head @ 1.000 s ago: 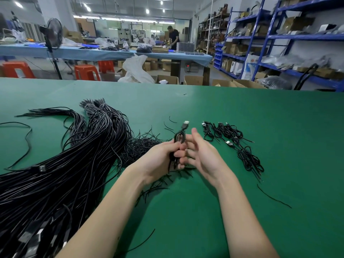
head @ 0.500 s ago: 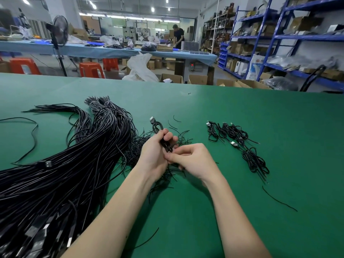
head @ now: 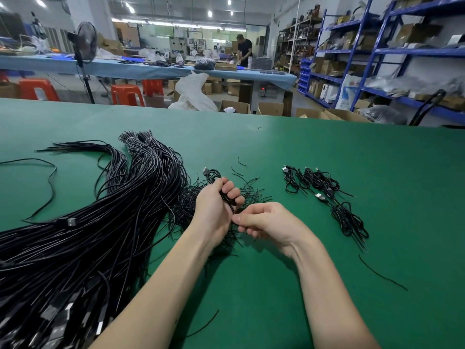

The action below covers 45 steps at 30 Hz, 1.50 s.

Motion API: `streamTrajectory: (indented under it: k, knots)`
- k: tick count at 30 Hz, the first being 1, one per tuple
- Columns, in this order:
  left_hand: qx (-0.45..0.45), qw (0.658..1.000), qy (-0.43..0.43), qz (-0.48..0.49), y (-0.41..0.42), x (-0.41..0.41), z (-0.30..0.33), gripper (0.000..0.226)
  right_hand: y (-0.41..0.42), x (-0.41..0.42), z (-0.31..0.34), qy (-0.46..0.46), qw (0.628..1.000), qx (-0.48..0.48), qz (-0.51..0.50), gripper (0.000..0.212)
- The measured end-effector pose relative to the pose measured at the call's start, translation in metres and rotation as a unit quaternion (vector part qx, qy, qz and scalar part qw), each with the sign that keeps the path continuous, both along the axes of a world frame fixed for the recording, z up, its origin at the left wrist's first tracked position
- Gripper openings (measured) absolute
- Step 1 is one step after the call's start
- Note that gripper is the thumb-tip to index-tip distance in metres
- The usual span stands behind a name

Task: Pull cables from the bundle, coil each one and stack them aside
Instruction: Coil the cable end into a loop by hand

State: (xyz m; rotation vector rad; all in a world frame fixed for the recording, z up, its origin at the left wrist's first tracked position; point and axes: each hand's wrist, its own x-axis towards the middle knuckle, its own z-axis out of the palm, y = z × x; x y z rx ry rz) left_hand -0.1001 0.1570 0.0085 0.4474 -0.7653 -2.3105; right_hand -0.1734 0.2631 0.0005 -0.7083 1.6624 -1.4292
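L hand (head: 216,210) grips a coiled cable (head: 214,175), plug end up. R hand (head: 266,220) pinches its tail, touching L. Bundle (head: 100,222) lies left, done coils (head: 327,195) right on the mat (head: 377,172).

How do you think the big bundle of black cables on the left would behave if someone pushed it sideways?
The cable bundle would probably sag and spread, since its strands already fan and curl loosely. It likely drags rather than slides on the green mat, given so many strands.

Two bare forearms; no sleeves; left hand (head: 216,210) and right hand (head: 266,222) ungloved.
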Motion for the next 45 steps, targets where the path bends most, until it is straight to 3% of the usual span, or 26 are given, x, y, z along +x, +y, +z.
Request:
streamTrajectory:
  k: [4,7,11,15,19,23,29,36,39,45]
  knots:
    - [-0.103,0.994,-0.035,-0.003,-0.005,0.001,-0.005,0.026,0.009,-0.004,0.002,0.048,0.999,0.014,-0.016,0.011]
    - [-0.252,0.961,-0.111,-0.017,-0.007,0.005,-0.012,0.024,0.008,-0.006,0.004,0.074,0.994,-0.020,-0.082,0.017]
    - [-0.479,0.852,-0.200,-0.066,-0.005,0.008,-0.013,0.029,0.001,-0.005,0.007,0.112,0.975,-0.097,-0.167,0.015]
    - [-0.672,0.684,-0.281,-0.029,0.003,0.009,-0.012,0.031,-0.007,-0.002,0.006,0.170,0.957,-0.094,-0.217,0.023]
    - [-0.707,0.637,-0.306,-0.004,0.005,0.008,-0.013,0.016,-0.011,-0.004,-0.001,0.166,0.954,-0.080,-0.238,0.021]
    - [-0.694,0.661,-0.285,-0.017,0.011,0.007,-0.011,0.021,-0.011,-0.009,-0.003,0.093,0.958,-0.112,-0.248,0.013]
    - [-0.533,0.796,-0.244,-0.152,0.010,0.011,0.002,0.033,-0.013,-0.007,-0.005,0.014,0.960,-0.153,-0.234,0.003]
    - [-0.380,0.881,-0.204,-0.193,0.005,0.011,0.008,0.018,-0.008,-0.007,-0.006,-0.038,0.962,-0.159,-0.220,0.008]
    - [-0.368,0.889,-0.241,-0.132,0.003,0.009,0.004,0.015,-0.011,-0.007,-0.008,-0.063,0.957,-0.166,-0.228,0.010]
    - [-0.431,0.855,-0.279,-0.065,-0.002,0.012,0.002,0.016,-0.014,-0.006,-0.013,-0.041,0.956,-0.149,-0.251,0.022]
